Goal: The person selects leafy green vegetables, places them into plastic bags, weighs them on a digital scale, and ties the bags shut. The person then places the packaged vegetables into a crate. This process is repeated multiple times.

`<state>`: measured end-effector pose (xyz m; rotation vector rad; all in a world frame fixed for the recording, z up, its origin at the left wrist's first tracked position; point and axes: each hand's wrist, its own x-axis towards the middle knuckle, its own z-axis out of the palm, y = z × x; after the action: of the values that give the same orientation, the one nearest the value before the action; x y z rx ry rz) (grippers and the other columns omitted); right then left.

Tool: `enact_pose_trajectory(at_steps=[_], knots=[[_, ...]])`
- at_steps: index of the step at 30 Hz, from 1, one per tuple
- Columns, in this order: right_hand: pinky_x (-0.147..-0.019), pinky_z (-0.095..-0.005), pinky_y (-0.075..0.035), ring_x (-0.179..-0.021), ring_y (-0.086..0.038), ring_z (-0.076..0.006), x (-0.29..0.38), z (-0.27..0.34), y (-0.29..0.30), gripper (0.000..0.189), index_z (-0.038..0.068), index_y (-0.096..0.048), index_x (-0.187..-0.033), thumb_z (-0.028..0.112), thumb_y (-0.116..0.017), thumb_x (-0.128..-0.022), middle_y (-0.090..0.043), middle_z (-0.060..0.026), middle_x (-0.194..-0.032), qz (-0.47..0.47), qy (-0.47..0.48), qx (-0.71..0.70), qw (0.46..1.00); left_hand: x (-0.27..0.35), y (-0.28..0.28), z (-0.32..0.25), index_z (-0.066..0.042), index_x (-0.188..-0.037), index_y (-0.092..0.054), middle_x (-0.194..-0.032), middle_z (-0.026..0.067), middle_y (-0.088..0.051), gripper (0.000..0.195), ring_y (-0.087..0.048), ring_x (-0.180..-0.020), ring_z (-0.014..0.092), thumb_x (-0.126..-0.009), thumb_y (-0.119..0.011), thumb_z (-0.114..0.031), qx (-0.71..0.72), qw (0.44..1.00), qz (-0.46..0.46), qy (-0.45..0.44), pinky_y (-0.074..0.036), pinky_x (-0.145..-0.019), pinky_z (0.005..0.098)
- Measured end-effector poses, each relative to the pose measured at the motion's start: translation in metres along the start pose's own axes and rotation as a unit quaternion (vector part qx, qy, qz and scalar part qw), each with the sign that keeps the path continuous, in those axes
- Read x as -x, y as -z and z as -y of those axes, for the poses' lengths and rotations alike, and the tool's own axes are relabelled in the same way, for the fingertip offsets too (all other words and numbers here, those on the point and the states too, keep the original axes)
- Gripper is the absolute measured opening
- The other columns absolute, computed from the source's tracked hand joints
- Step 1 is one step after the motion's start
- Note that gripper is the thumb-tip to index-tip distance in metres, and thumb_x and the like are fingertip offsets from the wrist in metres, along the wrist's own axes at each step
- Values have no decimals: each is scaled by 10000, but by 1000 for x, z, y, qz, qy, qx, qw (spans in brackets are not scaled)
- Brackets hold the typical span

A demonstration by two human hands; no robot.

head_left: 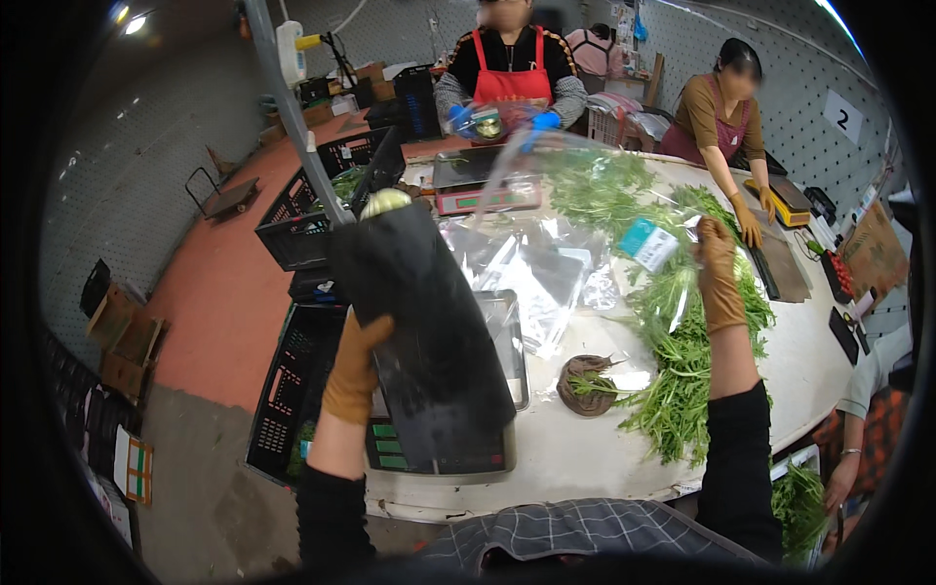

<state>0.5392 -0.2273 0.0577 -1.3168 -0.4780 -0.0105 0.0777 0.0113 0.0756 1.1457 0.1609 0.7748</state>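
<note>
My left hand (pixel 358 369), in a brown rubber glove, grips a black flexible sheet (pixel 439 344) rolled into a sleeve. Pale green-white stem ends (pixel 385 201) show at its upper opening. The sleeve leans over a digital scale (pixel 387 444) and hides most of it. My right hand (pixel 716 270), gloved alike, pinches a clear plastic bag (pixel 548 157) spread above the table. A teal-and-white label (pixel 649 243) on the bag bears writing. Under my right forearm lies a heap of leafy greens with serrated leaves (pixel 673 380). Flat clear bags (pixel 541 285) lie between my hands.
A brown coil (pixel 585 385) sits on the white table (pixel 570 468). Black crates (pixel 292 227) stand at left. Opposite, a person (pixel 512 69) in blue gloves holds a bagged item behind a red scale (pixel 486 194). Another person (pixel 720 110) handles greens at right; a third person's hand (pixel 841 482) is lower right.
</note>
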Motion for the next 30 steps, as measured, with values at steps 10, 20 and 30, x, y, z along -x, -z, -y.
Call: enact_pose_trajectory(at_steps=[10, 20, 30], knots=[[-370, -177, -324, -484, -434, -11, 39, 25, 132, 186, 93, -616, -916, 260, -549, -963, -607, 33, -746, -58, 48, 108, 991, -198, -37, 13, -24, -1246, -529, -1151, 74, -621, 476, -617, -993, 201, -819, -715, -120, -17, 998, 45, -40, -506, -862, 321], [-406, -203, -386, -481, -480, -54, 57, 49, 102, 218, 53, -605, -951, 270, -579, -946, -599, 2, -774, 79, 9, 154, 985, -207, 27, 104, -34, -1177, -585, -1091, 71, -648, 388, -637, -934, 229, -827, -714, -140, 33, 996, -73, 43, -531, -828, 367], [-681, -256, -513, -820, -627, -142, 84, 106, -37, 220, -1, -607, -1089, -27, -574, -873, -654, -66, -907, 362, 157, 98, 914, -57, 35, -10, -3, -1262, -507, -1175, 91, -595, 438, -589, -1048, 217, -867, -638, -138, -24, 990, -137, -25, -469, -929, 335]])
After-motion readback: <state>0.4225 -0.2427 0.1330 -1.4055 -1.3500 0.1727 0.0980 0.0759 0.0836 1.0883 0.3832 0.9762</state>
